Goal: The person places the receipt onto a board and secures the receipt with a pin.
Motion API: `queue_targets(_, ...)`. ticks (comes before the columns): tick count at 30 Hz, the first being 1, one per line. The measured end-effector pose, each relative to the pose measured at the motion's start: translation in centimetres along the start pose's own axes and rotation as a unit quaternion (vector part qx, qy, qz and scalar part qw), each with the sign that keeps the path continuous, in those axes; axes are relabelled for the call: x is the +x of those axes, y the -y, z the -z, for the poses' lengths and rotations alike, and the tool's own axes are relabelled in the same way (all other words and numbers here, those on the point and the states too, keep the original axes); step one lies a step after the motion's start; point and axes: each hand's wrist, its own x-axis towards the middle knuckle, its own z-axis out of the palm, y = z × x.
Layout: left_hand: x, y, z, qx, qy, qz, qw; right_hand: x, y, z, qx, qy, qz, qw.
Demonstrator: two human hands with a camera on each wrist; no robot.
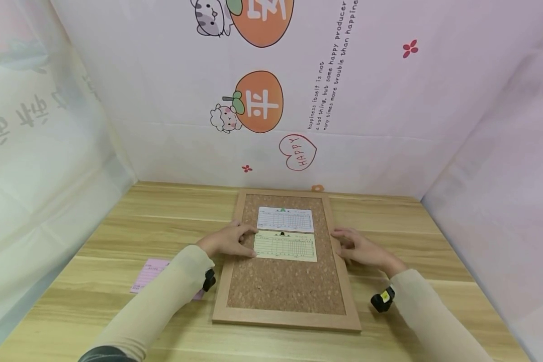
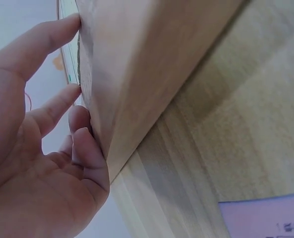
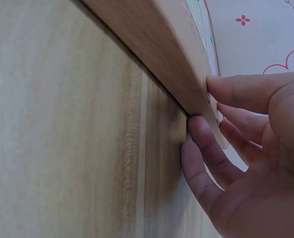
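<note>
A cork board in a wooden frame lies on the table. On it are a white printed slip with a green pin at its top and, just below, a yellow printed slip with a black pin at its top. My left hand reaches over the frame's left side, thumb and index fingertips at the yellow slip's left edge, the other fingers bent by the frame in the left wrist view. At the frame's right side, my right hand rests its fingertips on the wood, some low by the table.
A pink printed slip lies on the table left of the board, partly hidden under my left forearm. White printed cloth hangs behind the table and along both sides. The board's far end is close to the back cloth.
</note>
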Motion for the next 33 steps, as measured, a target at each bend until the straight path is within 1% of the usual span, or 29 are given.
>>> queue_targets(5, 0.2, 0.2, 0.0, -0.009, 0.000, -0.002, 1.0000, -0.1, -0.2, 0.0, -0.003, 0.006, 0.004, 1.000)
queue_targets(8, 0.2, 0.4, 0.1, -0.023, 0.004, -0.010, 0.9997, -0.1, -0.3, 0.1, -0.006, 0.010, 0.004, 1.000)
queue_targets(13, -0.2, 0.5, 0.5, -0.077, 0.013, -0.022, 0.9967, -0.1, -0.2, 0.0, 0.000, 0.016, 0.005, 1.000)
queue_targets(16, -0.6, 0.7, 0.9, -0.095, 0.020, -0.031, 0.9948, -0.1, -0.2, 0.0, 0.002, 0.018, 0.007, 1.000)
queue_targets(20, -0.8, 1.1, 1.1, -0.084, 0.021, -0.056, 0.9947, -0.1, -0.1, 0.0, 0.002, 0.017, 0.006, 1.000)
queue_targets(23, -1.0, 1.3, 1.0, -0.084, 0.017, -0.067, 0.9940, -0.2, 0.0, 0.0, 0.000, 0.014, 0.002, 1.000)
queue_targets(27, -1.4, 1.3, 1.1, -0.090, 0.004, -0.067, 0.9937, -0.2, 0.0, 0.0, -0.006, 0.011, -0.002, 1.000)
queue_targets(30, -1.8, 1.3, 1.4, -0.075, -0.008, -0.069, 0.9947, -0.2, -0.1, -0.1, -0.009, 0.009, -0.002, 1.000)
queue_targets(33, -2.2, 1.6, 1.8, -0.056, -0.016, -0.080, 0.9951, -0.1, -0.3, -0.1, -0.010, 0.010, -0.001, 1.000)
